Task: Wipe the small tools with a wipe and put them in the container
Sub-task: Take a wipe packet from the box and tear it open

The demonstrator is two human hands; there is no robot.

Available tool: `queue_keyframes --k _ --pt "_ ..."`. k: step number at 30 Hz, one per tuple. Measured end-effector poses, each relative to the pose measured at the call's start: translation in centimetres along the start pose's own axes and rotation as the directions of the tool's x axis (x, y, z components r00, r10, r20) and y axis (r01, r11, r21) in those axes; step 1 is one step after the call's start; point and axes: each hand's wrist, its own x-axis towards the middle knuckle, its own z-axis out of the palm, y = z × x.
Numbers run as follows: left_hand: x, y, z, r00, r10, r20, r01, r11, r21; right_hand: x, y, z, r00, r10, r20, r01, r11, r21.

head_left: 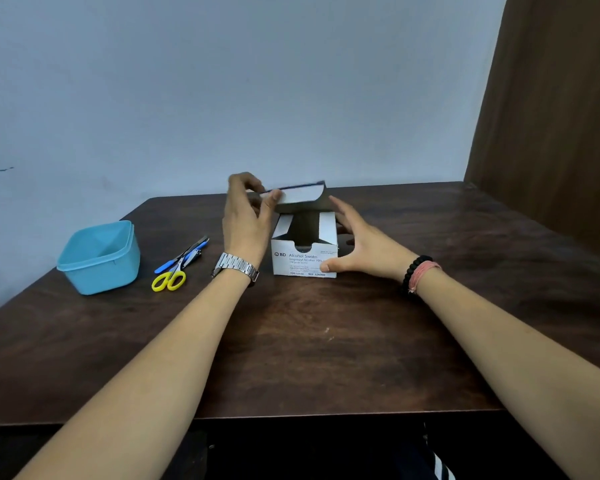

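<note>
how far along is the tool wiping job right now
Barely started. Nothing looks done: the blue container appears empty, and the scissors and other small tools lie untouched on the table beside it. In hand: the left hand lifts the flap of the alcohol swab box while the right hand steadies it. Left: take out a wipe, clean each tool, put them in.

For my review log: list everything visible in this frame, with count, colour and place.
Table: one, dark brown wood, fills the foreground.
Container: one, light blue, no lid, table's left.
Scissors: one pair, yellow handles, right of the container.
Small tools: a few, blue and metal, exact count unclear, beside the scissors.
Alcohol swab box: one, white, table centre, flap raised.
Curtain: brown, far right.
Left hand: grip on the flap, metal watch.
Right hand: steadies the box, bead bracelet.
</note>
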Motion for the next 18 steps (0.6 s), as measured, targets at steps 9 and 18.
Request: queue_keyframes --k 9,18 --pt "-0.4 -1.1 0.4 0.745 -0.350 0.568 0.498 0.858 -0.124 -0.4 -0.5 -0.2 0.998 -0.035 0.051 0.034 0.999 0.016" --pt "-0.9 1.0 0.8 0.826 -0.113 0.552 0.174 0.983 -0.059 0.0 -1.9 0.9 0.973 -0.006 -0.233 0.002 1.000 -0.018"
